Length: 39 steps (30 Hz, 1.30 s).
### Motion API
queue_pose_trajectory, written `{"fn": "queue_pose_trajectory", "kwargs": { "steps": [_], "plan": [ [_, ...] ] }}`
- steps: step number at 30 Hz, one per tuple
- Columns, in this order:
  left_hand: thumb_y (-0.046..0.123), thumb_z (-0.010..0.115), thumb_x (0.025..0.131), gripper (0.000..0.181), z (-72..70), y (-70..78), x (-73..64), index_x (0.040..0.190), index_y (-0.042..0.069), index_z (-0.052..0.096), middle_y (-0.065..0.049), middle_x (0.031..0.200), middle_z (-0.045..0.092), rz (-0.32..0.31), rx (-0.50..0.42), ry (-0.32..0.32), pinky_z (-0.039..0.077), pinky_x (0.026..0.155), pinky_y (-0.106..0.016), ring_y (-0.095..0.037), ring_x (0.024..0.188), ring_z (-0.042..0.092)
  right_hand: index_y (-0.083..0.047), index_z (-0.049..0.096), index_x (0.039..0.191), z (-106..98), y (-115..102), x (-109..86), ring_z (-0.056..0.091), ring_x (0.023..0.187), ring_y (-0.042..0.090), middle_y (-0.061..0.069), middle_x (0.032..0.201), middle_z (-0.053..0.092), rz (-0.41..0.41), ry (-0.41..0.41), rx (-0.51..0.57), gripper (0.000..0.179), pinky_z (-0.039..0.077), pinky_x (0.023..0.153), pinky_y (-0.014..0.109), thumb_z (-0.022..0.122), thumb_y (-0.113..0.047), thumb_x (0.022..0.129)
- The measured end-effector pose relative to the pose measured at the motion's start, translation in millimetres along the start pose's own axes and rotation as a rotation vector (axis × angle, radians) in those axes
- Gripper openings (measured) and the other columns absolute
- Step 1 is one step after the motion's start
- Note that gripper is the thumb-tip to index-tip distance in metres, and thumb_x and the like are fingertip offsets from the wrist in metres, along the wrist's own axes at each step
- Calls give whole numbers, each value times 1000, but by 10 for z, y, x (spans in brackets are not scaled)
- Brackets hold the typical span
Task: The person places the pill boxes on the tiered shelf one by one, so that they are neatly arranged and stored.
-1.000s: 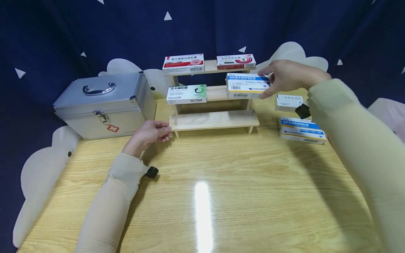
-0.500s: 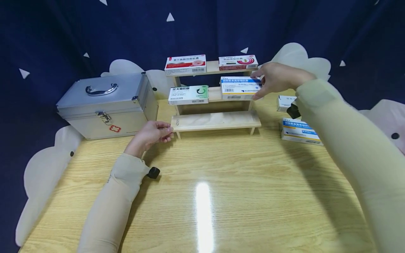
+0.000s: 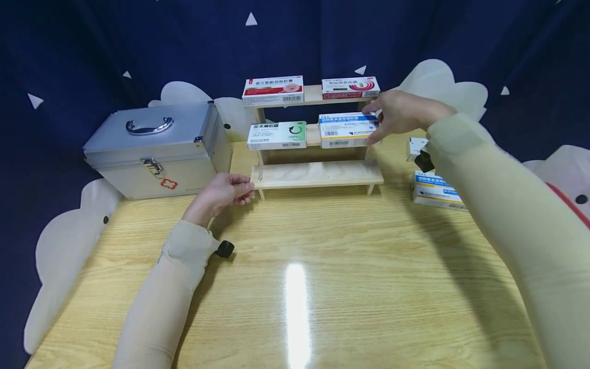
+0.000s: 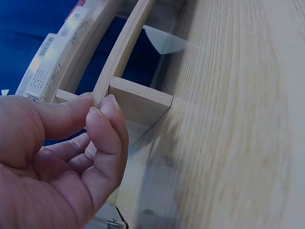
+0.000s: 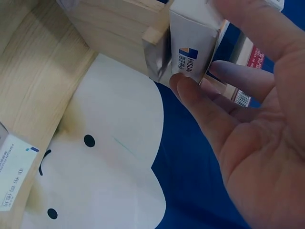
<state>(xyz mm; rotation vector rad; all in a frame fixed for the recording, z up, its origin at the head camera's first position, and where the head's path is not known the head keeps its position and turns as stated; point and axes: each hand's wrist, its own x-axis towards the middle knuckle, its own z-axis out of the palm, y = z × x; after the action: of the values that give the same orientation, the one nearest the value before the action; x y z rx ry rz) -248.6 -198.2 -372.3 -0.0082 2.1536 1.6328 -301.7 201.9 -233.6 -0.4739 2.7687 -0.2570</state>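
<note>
A three-step wooden display rack (image 3: 318,175) stands on the table. My left hand (image 3: 224,195) pinches the left end of its lowest shelf between thumb and fingertips, as the left wrist view also shows. On the right of the middle shelf sits a blue-and-white medicine box (image 3: 345,132), tilted toward me. My right hand (image 3: 403,114) holds this box by its right end; in the right wrist view fingertips (image 5: 183,86) touch the end panel. Left of it on that shelf lies a green-and-white medicine box (image 3: 276,136). Two red-and-white medicine boxes, one left (image 3: 273,91) and one right (image 3: 350,88), occupy the top shelf.
A silver first-aid case (image 3: 152,151) with a handle stands left of the rack. Right of the rack, another blue-and-white box (image 3: 438,190) and a small white box (image 3: 416,148) lie on the table (image 3: 350,277), partly behind my right arm. A dark blue curtain (image 3: 286,41) hangs behind.
My right hand has moved left with the blue-and-white medicine box, bringing it onto the middle shelf beside the green one. My left hand keeps its pinch on the rack.
</note>
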Motion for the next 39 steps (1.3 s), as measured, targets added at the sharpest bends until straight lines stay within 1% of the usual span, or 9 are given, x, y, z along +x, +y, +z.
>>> {"fn": "queue_pose_trajectory", "kwargs": {
  "steps": [6,11,14,19,24,28,34,39],
  "plan": [
    [5,52,103,32,17,34,17,131,-10,48,-27,113,59,8,7,-7,54,66,-21,-16,75,62,0,33,152,4,30,-34,51,109,32,27,131,53,14,-18,20,97,44,98,50,80,-46,82],
    [6,52,103,33,15,44,31,132,-11,47,-28,115,59,10,25,-13,53,67,-21,-15,75,62,-2,28,154,18,45,-64,48,110,34,28,133,50,31,-22,50,99,39,101,52,80,-46,83],
    [6,52,103,34,11,45,34,132,-11,47,-27,114,59,9,25,-15,53,67,-21,-15,75,61,-1,27,154,45,67,-76,46,110,34,28,133,49,18,-5,75,99,39,99,51,80,-45,83],
    [5,52,103,34,10,43,20,133,-11,47,-25,113,59,-2,13,-11,54,69,-21,-16,77,62,-2,29,154,86,101,-71,46,114,33,26,140,44,-10,15,129,95,40,99,48,80,-41,84],
    [6,51,103,36,10,15,8,134,-12,46,-25,114,58,1,9,-16,55,70,-21,-17,80,62,-2,30,154,107,110,-52,47,117,33,26,142,44,-24,21,135,94,40,101,48,80,-41,84],
    [6,51,104,37,2,-7,-1,135,-13,44,-24,113,58,12,1,-23,55,72,-21,-18,82,63,-3,29,154,118,108,-44,47,122,33,25,147,40,-30,23,144,94,39,104,48,80,-40,84],
    [4,50,104,36,-1,-10,-11,135,-12,44,-24,114,58,9,-4,-26,55,69,-20,-15,79,62,-3,30,154,126,99,-48,47,121,33,23,148,37,-37,27,144,94,40,102,47,80,-41,84],
    [5,50,104,37,8,-18,13,135,-13,43,-25,114,58,17,-2,-34,54,69,-20,-13,76,62,-2,30,154,133,128,-60,46,126,35,23,153,32,-49,31,156,94,39,105,48,80,-41,84]
  ]
}}
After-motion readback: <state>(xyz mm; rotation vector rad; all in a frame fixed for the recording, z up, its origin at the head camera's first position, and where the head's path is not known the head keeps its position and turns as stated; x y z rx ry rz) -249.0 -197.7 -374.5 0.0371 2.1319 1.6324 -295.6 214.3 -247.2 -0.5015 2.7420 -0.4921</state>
